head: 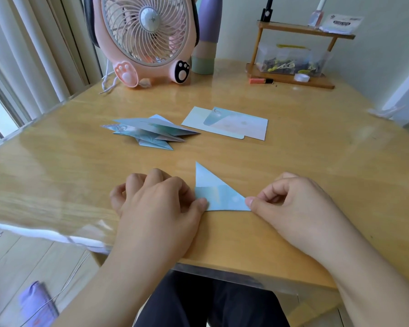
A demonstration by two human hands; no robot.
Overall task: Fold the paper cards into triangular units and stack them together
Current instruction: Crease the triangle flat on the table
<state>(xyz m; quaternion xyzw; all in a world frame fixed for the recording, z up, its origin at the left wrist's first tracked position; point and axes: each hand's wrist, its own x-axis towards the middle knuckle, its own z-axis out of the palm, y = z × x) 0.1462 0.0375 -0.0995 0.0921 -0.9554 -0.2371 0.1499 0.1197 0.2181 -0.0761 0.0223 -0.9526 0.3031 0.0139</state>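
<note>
Wooden table [293,142] near edge: a blue folded paper triangle [219,192] lies flat, left hand [158,199] pressing its left corner with curled fingers, right hand [291,204] pinching its right tip. Beyond lie stacked folded units [149,132] and flat cards [232,126].

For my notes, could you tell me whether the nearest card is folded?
Folded: the card shows a triangle, both hands pressing its lower corners.

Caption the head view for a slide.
Both hands, left and right, press a blue folded triangle flat on the table.
</note>
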